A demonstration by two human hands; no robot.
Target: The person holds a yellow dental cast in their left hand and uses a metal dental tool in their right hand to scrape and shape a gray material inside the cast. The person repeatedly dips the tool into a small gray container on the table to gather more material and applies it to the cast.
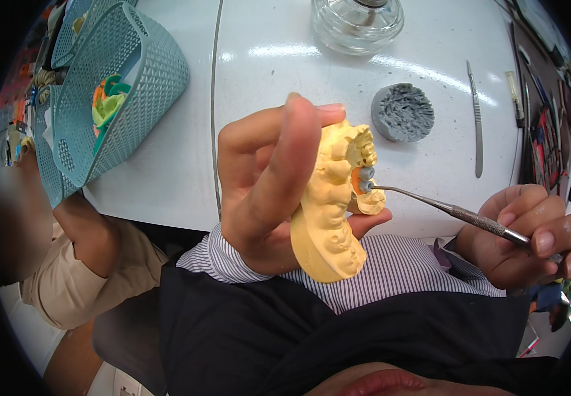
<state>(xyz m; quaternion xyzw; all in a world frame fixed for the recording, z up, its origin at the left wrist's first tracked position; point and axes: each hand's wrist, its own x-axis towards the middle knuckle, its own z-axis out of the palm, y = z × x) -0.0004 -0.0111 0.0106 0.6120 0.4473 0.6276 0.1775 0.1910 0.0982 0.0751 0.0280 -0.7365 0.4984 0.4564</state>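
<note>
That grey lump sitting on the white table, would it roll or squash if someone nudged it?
The grey lump sits flat like a thick disc, so it would probably slide rather than roll. Its top looks scraped and carved, with crumbs scattered on the white table, so it is likely soft enough to dent.

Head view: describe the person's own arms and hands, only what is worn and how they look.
Both hands are bare: no gloves, rings or watch show. The left hand comes out of a shirt cuff with fine white and dark stripes. The right hand shows no sleeve; its wrist runs out of view. Nails are short and unpainted.
</note>
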